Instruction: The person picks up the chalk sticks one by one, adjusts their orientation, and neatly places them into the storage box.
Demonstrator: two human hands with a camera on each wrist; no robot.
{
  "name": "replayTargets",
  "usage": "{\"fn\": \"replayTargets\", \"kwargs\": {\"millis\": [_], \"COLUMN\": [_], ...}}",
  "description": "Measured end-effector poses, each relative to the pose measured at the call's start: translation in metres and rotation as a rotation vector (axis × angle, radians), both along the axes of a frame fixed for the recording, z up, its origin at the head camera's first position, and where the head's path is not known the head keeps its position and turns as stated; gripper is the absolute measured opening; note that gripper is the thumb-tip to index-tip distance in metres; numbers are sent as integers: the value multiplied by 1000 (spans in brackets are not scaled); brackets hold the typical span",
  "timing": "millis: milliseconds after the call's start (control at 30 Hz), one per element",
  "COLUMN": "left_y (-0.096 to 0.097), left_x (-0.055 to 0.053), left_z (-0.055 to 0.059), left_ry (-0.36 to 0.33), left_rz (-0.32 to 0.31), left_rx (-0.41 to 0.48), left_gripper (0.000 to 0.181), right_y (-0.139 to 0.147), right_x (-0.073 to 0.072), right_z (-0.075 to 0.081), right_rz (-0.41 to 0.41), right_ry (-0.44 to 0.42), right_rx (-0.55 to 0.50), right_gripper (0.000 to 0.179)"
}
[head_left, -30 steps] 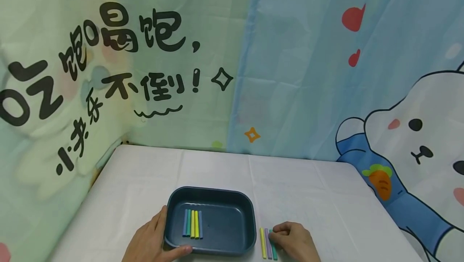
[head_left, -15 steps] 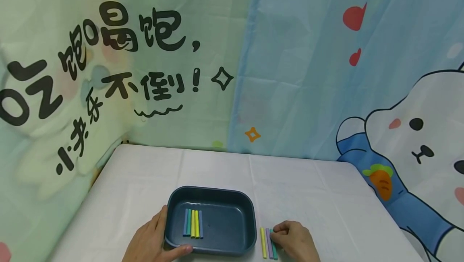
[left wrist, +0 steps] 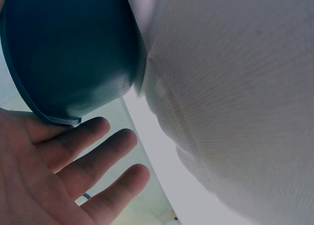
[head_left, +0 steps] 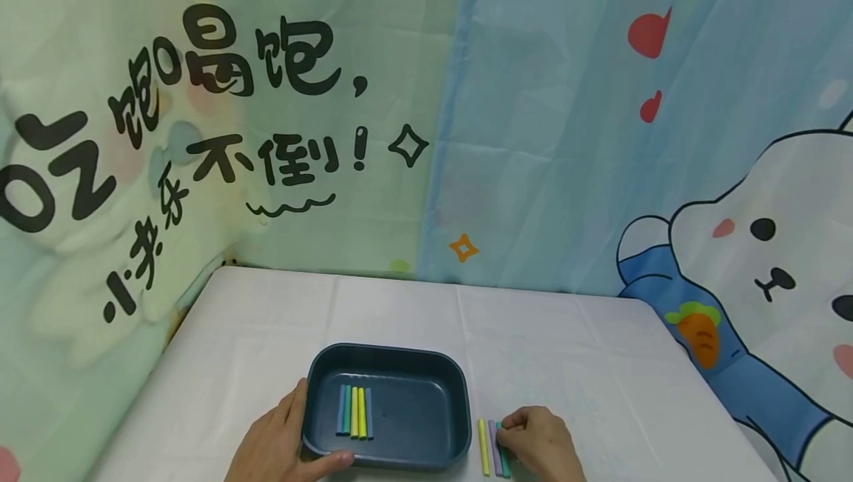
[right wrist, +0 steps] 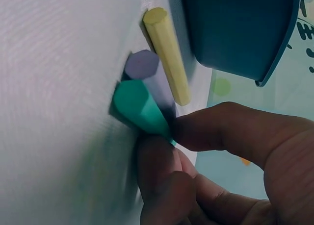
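Note:
A dark blue rectangular tray [head_left: 426, 460] stands on the white-covered table, with a row of several blue, green and yellow chalk sticks [head_left: 355, 412] inside. My left hand [head_left: 276, 437] rests against the tray's left side, thumb along the front rim; its fingers look straight and spread in the left wrist view. Right of the tray, my right hand [head_left: 538, 441] pinches a green chalk stick [right wrist: 137, 105] between thumb and fingertips. The stick still lies low by the cloth. Beside it are a purple chalk stick [right wrist: 143, 65] and a yellow chalk stick [right wrist: 168, 53].
The white tablecloth [head_left: 566, 363] spreads behind and to both sides of the tray. A printed curtain [head_left: 533, 134] with lettering and a cartoon bear [head_left: 800, 193] hangs behind the table and along its left side.
The purple chalk stick has shifted very slightly to the right. Both hands and the tray stay in nearly the same places.

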State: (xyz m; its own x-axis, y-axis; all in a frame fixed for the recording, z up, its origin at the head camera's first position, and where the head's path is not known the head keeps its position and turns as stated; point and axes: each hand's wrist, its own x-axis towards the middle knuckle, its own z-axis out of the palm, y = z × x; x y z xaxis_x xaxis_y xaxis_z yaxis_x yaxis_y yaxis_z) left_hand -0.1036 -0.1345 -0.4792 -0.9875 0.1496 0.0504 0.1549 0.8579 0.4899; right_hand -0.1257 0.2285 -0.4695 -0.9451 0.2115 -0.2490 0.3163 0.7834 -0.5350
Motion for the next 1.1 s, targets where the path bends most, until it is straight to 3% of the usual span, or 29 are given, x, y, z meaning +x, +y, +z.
{"fn": "replayTargets", "kwargs": {"millis": [500, 833, 1100], "left_y": [-1, 0, 0], "left_x": [0, -2, -1], "left_z": [-1, -3, -3], "left_ry": [-1, 48, 39], "left_rz": [8, 5, 9], "left_rx": [-6, -2, -5], "left_gripper": [127, 125, 125], "right_y": [8, 13, 14], "right_x": [-7, -11, -13], "right_z": [-6, -3, 0], "right_rz": [-95, -193, -207], "right_ry": [-50, -61, -39], "right_rx": [-80, -224, -350], "right_gripper": [21, 29, 34]}}
